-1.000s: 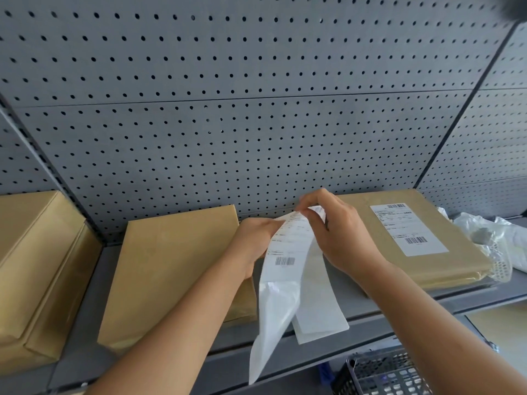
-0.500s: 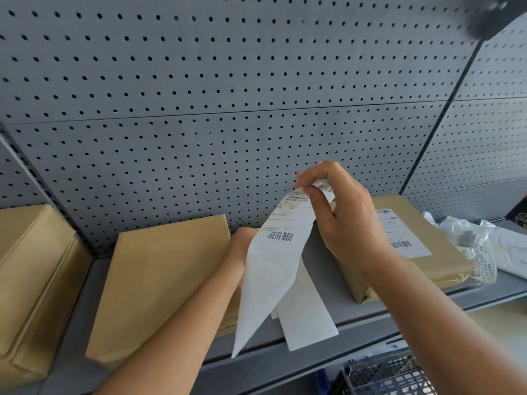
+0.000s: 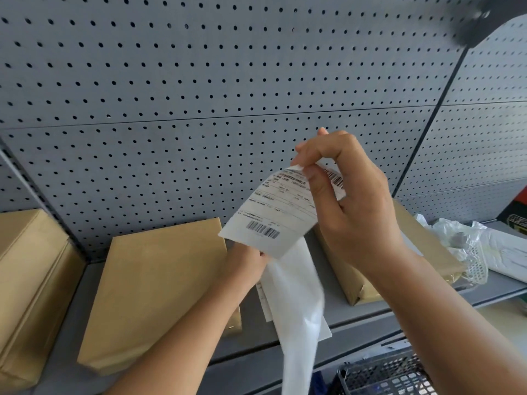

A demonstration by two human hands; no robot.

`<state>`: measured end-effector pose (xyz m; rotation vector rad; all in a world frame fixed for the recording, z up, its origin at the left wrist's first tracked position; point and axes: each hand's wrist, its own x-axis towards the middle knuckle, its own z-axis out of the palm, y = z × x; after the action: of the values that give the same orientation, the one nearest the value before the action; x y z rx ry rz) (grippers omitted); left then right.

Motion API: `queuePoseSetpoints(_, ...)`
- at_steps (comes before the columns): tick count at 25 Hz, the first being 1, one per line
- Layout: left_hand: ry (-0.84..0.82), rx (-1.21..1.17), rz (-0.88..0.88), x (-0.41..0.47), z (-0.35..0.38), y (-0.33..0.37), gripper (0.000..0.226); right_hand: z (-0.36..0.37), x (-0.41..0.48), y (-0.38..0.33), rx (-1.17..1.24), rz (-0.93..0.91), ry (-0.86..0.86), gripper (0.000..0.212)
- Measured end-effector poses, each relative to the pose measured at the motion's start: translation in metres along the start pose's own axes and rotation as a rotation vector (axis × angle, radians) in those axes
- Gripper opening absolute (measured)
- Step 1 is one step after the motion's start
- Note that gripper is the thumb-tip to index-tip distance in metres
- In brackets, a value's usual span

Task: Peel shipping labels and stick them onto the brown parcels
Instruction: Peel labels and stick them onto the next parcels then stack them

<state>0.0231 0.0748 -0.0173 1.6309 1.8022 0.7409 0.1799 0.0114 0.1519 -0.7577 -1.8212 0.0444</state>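
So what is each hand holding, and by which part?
Right hand pinches the label by its top edge; left hand holds the backing paper near its upper end.

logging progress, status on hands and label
Right hand pinches shipping label by its top. Left hand holds backing paper. Middle parcel unlabelled, nothing on it.
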Motion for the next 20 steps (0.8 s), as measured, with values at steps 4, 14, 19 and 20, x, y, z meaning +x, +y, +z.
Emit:
queuePoseSetpoints(4, -0.046, -0.041, 0.041, 0.0, -0.017, 0.0, 0.03, 0.003, -0.003, 0.005, 0.019, 0.084, -0.059, 0.012)
queuePoseSetpoints(14, 0.011, -0.645, 0.306, -0.056, -0.124, 0.008, 0.043, 0.057, -0.006, 0.02, 0.126, 0.262, -0.287, 0.014)
queuePoseSetpoints(19, 0.152, -0.54, 0.25, -0.065, -0.137, -0.014, 0.007, 0.098, -0.001, 0.009, 0.153, 0.232, -0.365, 0.016)
queuePoseSetpoints(20, 0.182, -0.559, 0.226, -0.067, -0.141, -0.02, 0.008, 0.105, 0.0, 0.007, 0.136, 0.208, -0.372, 0.02)
